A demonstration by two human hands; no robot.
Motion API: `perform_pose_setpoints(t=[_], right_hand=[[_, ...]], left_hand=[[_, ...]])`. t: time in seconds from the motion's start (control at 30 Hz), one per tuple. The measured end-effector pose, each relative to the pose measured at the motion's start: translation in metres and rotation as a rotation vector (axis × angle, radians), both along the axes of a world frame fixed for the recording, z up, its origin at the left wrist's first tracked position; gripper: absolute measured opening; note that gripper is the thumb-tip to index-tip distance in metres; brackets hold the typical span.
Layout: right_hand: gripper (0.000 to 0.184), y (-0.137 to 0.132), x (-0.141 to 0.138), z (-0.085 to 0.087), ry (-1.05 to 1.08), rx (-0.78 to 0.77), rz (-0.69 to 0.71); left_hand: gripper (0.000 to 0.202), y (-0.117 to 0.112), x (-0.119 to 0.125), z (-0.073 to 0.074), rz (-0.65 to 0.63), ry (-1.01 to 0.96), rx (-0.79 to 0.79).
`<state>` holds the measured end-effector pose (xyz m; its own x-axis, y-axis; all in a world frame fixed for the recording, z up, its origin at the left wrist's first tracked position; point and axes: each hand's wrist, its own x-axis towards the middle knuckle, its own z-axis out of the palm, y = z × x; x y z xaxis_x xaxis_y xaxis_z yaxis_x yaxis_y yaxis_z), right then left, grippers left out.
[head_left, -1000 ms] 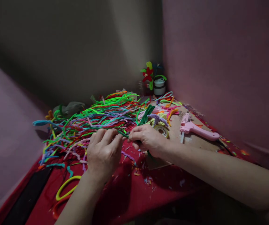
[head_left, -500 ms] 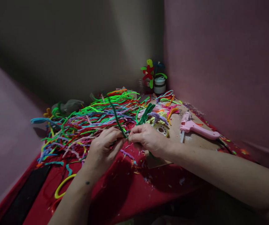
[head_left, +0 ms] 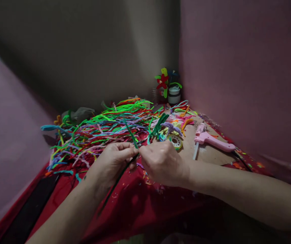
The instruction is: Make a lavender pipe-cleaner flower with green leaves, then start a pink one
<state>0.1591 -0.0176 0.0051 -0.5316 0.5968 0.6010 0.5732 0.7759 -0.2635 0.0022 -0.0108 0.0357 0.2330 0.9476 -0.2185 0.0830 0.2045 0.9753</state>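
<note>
My left hand [head_left: 116,159] and my right hand [head_left: 162,162] meet over the red cloth [head_left: 148,206], both pinched on a dark green pipe cleaner [head_left: 130,132]. One end of it sticks up and back over the pile; the other runs down toward me past my left wrist. Just behind my hands lies a big heap of pipe cleaners [head_left: 105,128] in many colours, mostly bright green, purple and red.
A pink glue gun [head_left: 213,139] lies on a board [head_left: 211,152] at the right, with a tape roll [head_left: 176,141] beside it. A small jar [head_left: 174,95] and pipe-cleaner flowers [head_left: 163,80] stand in the back corner. Walls close in on three sides.
The dark green pipe cleaner has been bent up so one end stands over the pile. Both hands shifted slightly nearer me, and the camera view moved a little.
</note>
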Motion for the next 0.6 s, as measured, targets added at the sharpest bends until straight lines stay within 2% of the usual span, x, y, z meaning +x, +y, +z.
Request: perform_pose_setpoints(t=[0.1, 0.17, 0.23, 0.33, 0.4, 0.43, 0.5, 0.53, 0.6], right_hand=[[0.023, -0.001, 0.003, -0.006, -0.048, 0.136, 0.105], [0.023, -0.002, 0.004, -0.003, -0.042, 0.144, 0.099], [0.02, -0.004, 0.004, 0.005, 0.053, 0.038, 0.053], [0.02, -0.006, 0.006, 0.021, 0.284, -0.239, 0.007], [0.021, -0.006, 0.008, 0.03, 0.404, -0.425, 0.028], [0.021, -0.006, 0.009, 0.032, 0.443, -0.507, 0.052], [0.022, -0.005, 0.011, 0.035, 0.486, -0.631, 0.104], [0.022, -0.005, 0.011, 0.034, 0.493, -0.668, 0.121], [0.022, -0.005, 0.011, 0.033, 0.497, -0.702, 0.13]], left_hand=[[0.019, -0.002, -0.002, -0.003, -0.057, -0.189, -0.216], [0.019, -0.006, -0.002, -0.002, -0.056, -0.22, -0.213], [0.017, -0.011, -0.003, 0.003, -0.04, -0.147, -0.114], [0.013, -0.02, -0.004, 0.013, 0.081, 0.127, 0.259], [0.009, -0.025, -0.006, 0.02, 0.161, 0.369, 0.651], [0.011, -0.026, -0.007, 0.022, 0.154, 0.482, 0.845], [0.014, -0.027, -0.008, 0.025, 0.026, 0.67, 1.116], [0.012, -0.026, -0.008, 0.026, -0.048, 0.729, 1.191], [0.007, -0.025, -0.007, 0.025, -0.139, 0.789, 1.233]])
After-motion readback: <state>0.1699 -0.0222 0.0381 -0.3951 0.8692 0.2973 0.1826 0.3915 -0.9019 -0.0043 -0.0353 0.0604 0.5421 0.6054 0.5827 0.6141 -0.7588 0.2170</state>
